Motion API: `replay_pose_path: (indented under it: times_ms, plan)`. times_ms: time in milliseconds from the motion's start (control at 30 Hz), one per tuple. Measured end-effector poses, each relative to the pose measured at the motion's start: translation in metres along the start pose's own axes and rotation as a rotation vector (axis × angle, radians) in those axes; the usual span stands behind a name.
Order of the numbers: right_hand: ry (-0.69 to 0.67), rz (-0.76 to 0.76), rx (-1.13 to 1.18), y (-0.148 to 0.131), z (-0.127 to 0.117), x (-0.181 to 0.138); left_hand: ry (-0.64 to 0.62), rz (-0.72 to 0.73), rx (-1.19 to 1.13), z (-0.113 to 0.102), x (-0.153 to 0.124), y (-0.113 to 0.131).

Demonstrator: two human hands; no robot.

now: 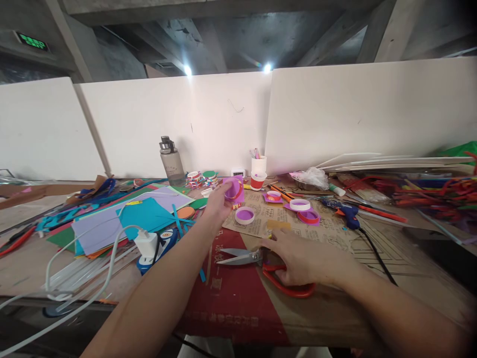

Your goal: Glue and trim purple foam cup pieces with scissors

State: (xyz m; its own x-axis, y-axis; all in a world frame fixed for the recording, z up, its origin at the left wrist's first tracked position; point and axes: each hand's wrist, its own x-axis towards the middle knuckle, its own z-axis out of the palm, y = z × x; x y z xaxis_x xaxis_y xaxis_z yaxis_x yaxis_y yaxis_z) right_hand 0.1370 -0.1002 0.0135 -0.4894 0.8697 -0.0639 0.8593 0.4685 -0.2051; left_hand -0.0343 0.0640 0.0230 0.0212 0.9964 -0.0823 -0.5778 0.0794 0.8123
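My left hand point(220, 201) is closed on a square of purple paper point(239, 182) with a round ring on it, held up over the far part of the table. Red-handled scissors point(242, 257) lie with blades parted, pointing left. My right hand point(298, 253) is on their handles, its fingers curled at the red loops; the grip is partly hidden. Between the hands is a white ring with a purple base point(245, 215). Further right sit another white ring point(299, 205), a red ring on purple paper point(309, 216) and a smaller red one point(274, 196).
A blue glue gun point(349, 217) with a black cord lies to the right. At left are coloured paper sheets point(143, 217), a power strip with a white plug point(146, 243) and cables. A bottle point(173, 164) and paper cups point(258, 180) stand near the white wall panel.
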Motion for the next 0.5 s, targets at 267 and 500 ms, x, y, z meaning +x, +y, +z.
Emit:
replay_pose_path:
  times_ms: [267,500]
  plan:
    - [0.101,0.025,0.013,0.014,-0.007,0.007,0.121,0.175,-0.007,-0.01,0.012,0.038]
    - [0.652,0.022,0.477,0.032,-0.005,0.02,0.089,0.043,-0.189,-0.002,0.002,0.02]
